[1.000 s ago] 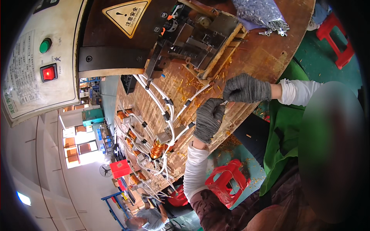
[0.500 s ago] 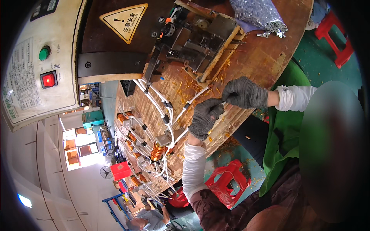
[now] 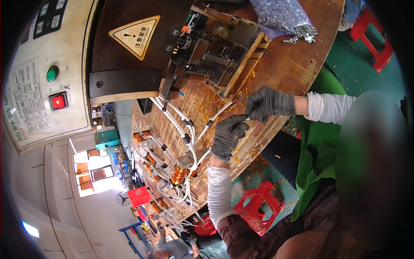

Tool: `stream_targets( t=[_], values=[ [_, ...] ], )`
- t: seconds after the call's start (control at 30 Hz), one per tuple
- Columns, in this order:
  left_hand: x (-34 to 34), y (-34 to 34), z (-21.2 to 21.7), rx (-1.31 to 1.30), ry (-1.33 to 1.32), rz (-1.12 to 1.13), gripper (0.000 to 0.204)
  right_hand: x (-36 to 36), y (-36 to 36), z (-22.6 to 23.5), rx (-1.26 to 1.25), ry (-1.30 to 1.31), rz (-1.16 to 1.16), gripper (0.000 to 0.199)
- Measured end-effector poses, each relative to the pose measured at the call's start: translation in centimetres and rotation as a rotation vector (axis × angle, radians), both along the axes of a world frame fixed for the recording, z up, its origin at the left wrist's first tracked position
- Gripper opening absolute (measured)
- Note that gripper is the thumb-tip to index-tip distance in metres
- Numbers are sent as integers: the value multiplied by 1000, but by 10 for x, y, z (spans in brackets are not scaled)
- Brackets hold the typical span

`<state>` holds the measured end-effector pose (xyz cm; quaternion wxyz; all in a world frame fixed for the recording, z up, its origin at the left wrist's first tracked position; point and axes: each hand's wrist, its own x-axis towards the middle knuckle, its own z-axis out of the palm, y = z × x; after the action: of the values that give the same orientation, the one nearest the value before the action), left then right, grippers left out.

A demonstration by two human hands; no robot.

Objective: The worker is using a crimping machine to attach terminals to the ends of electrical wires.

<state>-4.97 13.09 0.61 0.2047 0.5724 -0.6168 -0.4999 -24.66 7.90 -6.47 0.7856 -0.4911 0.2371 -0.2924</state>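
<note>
Both my hands wear dark grey knit gloves and meet over the right edge of the wooden bench. My left hand is closed, thumb and fingers pinched. A white cable runs up to it from the bunch and disappears behind the glove. My right hand is closed too, its fingertips against the left ones. A tiny pale bit shows between them, too small to name. Above the hands is a dark metal press tool in a wooden frame. Another white cable ends near that frame.
Copper-wound coils and more cables lie lower on the bench. A plastic bag of metal terminals sits at the top. The machine housing fills the upper left. Red stools stand on the floor. Another person is at the bottom.
The view has shifted slightly, and the bench things sit a little differently in it. My hands remain pressed together at nearly the same spot. The other person's arms have moved.
</note>
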Motion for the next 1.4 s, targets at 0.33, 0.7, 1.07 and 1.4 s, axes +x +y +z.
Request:
stream_targets(
  t=[0.33, 0.7, 1.07, 1.4],
  values=[
    [-1, 2, -5, -45, -83, -3, 24, -2, 6, -2, -233, -24, -104, 11],
    [20, -9, 0, -338, -181, 76, 25, -85, -1, -37, -594, 293, -271, 17],
    [74, -45, -39, -308, -834, -64, 40, -148, -88, 0, -1376, 1316, -530, 21],
    [60, -56, -46, -331, -738, -264, 30, -131, -96, 5, -1157, 1490, -407, 38]
  ],
)
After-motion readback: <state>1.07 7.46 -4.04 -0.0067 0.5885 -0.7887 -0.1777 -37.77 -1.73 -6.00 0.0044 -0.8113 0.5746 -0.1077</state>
